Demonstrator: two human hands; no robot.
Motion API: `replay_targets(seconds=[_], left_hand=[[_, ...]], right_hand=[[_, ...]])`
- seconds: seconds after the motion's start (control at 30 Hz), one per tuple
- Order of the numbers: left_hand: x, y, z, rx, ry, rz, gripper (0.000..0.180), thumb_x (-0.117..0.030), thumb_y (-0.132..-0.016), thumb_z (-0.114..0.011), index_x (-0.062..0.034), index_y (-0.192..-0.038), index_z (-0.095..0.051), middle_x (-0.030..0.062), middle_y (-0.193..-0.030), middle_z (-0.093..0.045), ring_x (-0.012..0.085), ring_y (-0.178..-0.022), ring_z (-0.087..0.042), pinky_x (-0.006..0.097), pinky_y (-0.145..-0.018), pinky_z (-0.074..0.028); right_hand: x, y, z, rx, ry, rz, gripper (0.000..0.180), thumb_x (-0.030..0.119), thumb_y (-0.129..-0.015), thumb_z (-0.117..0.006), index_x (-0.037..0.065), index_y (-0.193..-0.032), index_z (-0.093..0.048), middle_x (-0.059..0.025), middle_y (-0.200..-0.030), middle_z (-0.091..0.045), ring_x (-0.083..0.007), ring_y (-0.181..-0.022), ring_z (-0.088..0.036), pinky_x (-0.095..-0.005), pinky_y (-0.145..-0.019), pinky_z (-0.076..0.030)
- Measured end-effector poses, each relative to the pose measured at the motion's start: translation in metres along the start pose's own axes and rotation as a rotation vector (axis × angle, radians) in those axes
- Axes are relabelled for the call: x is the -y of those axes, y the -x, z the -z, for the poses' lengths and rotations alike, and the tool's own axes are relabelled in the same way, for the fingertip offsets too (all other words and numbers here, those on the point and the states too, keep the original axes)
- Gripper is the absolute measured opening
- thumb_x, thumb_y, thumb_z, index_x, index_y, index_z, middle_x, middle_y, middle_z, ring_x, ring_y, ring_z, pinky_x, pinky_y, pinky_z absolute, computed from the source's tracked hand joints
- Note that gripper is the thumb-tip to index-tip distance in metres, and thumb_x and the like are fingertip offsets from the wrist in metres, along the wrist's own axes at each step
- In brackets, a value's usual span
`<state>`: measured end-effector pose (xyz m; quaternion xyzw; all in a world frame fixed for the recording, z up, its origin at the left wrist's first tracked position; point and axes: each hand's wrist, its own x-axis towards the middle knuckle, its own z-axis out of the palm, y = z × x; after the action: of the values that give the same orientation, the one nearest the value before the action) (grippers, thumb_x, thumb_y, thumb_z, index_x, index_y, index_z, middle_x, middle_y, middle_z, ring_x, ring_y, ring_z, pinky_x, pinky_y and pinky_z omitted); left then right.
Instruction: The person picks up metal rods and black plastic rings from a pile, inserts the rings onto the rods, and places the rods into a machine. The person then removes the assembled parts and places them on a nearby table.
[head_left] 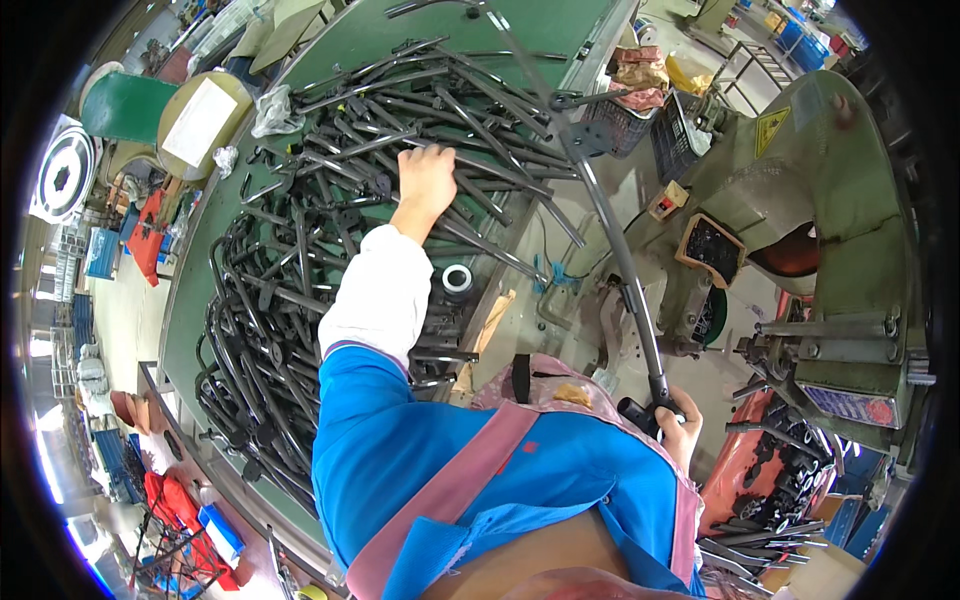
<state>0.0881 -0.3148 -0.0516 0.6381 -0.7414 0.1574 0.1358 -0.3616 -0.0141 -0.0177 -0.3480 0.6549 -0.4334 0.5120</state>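
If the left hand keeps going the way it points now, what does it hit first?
The left hand already rests on the pile of black metal tubes. Going straight on, it would probably meet more tubes on the green table; depth is unclear.

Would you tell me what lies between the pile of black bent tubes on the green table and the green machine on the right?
In the head view, between the tube pile and the green machine, the right hand holds a long dark rod assembly slanting across the gap.
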Motion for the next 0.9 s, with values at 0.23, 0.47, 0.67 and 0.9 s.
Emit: replay_targets(seconds=[0.23,0.47,0.67,0.9], left_hand=[[-0.089,-0.059,-0.038,0.009,0.343,-0.495,0.024,-0.008,-0.077,-0.062,-0.0082,-0.1,-0.067,0.0073,-0.099,-0.067,0.0276,-0.099,-0.063,0.041,-0.087,-0.046],[-0.104,-0.075,-0.075,0.548,0.452,-0.648,0.027,-0.018,-0.081,-0.067,-0.011,-0.107,-0.071,0.0099,-0.105,-0.07,0.0327,-0.103,-0.065,0.046,-0.087,-0.051],[-0.112,-0.06,-0.092,0.697,0.366,-0.71,0.034,-0.025,-0.081,-0.074,-0.0166,-0.114,-0.071,0.0047,-0.103,-0.066,0.0264,-0.11,-0.061,0.046,-0.097,-0.042],[-0.065,-0.076,0.011,-0.276,0.596,-0.535,0.037,-0.011,-0.072,-0.078,-0.0113,-0.107,-0.068,0.0072,-0.106,-0.066,0.0295,-0.105,-0.061,0.044,-0.095,-0.047]], right_hand=[[0.011,0.005,-0.014,-0.145,-0.085,0.008,0.044,0.007,-0.073,-0.067,-0.007,-0.115,-0.067,-0.0057,-0.091,-0.066,-0.0128,-0.079,-0.058,-0.0252,-0.075,-0.046],[0.016,0.005,-0.019,-0.184,-0.102,-0.036,0.043,0.006,-0.073,-0.067,-0.008,-0.114,-0.067,-0.0055,-0.09,-0.066,-0.0114,-0.076,-0.058,-0.0241,-0.072,-0.046],[0.02,0.002,-0.02,-0.189,-0.096,-0.033,0.043,0.008,-0.074,-0.07,-0.009,-0.114,-0.067,-0.0052,-0.09,-0.066,-0.0114,-0.077,-0.057,-0.0245,-0.073,-0.045],[0.029,0.001,-0.012,-0.15,-0.146,0.005,0.041,0.005,-0.076,-0.068,-0.009,-0.114,-0.066,-0.0038,-0.091,-0.066,-0.0107,-0.079,-0.057,-0.024,-0.074,-0.045]])
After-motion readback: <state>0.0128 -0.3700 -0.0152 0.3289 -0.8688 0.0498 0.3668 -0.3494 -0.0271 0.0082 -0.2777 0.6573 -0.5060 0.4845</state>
